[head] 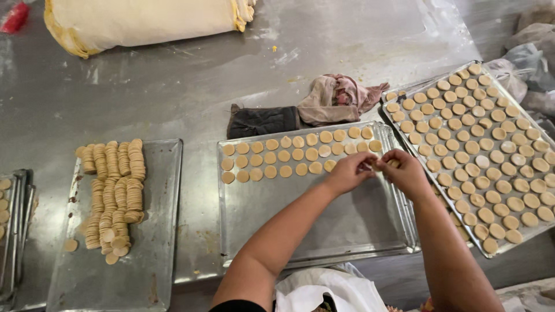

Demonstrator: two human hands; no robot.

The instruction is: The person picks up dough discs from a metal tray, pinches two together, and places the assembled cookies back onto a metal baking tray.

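The middle tray [312, 231] holds three rows of dough discs [289, 156] along its far side. Both hands meet at its right edge. The left hand [350, 172] and right hand [404, 170] pinch small discs [377, 166] between their fingertips.

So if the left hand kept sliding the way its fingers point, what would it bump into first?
The left hand points right, at the right hand. It would probably meet the small dough rounds pinched between both hands, then the right hand's fingers. They look almost touching already, though depth is hard to judge.
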